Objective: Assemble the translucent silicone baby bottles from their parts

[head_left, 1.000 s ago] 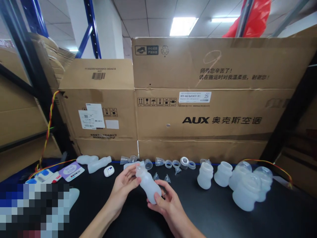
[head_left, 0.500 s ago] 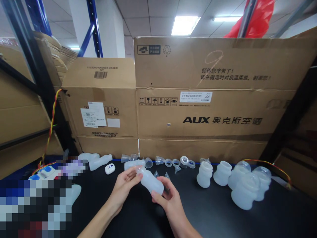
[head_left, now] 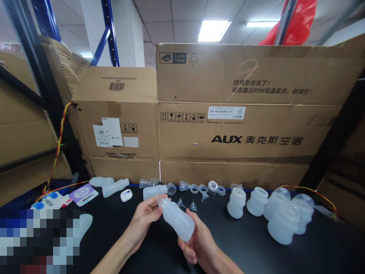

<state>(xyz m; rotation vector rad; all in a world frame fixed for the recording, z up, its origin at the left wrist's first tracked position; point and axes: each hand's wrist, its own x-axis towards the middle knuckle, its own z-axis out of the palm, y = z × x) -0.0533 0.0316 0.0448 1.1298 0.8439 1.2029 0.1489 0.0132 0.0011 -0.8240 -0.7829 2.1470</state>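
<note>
A frosted, waisted baby bottle (head_left: 179, 220) hangs tilted over the black table, its neck up to the left and its base down to the right. My left hand (head_left: 146, 213) pinches the neck between thumb and fingers. Around the base end, my right hand (head_left: 201, 238) is closed, with its fingers curled underneath and its thumb behind the bottle. Two clear teats (head_left: 193, 206) lie just beyond my hands. Behind them another frosted bottle (head_left: 154, 191) rests on its side beside a clear cap (head_left: 171, 188).
Collar rings (head_left: 203, 189) and clear caps (head_left: 184, 185) line the back edge. Several wide frosted bottles (head_left: 236, 203) stand at the right. At the left are lying bottles (head_left: 115, 187), a white earphone case (head_left: 126, 195) and a purple card (head_left: 83, 195). A cardboard box wall (head_left: 242, 152) closes off the back.
The bottle's base has swung down and to the right. My right hand has shifted from gripping its side with the thumb in front to cupping it from the right. My left hand stays at the neck.
</note>
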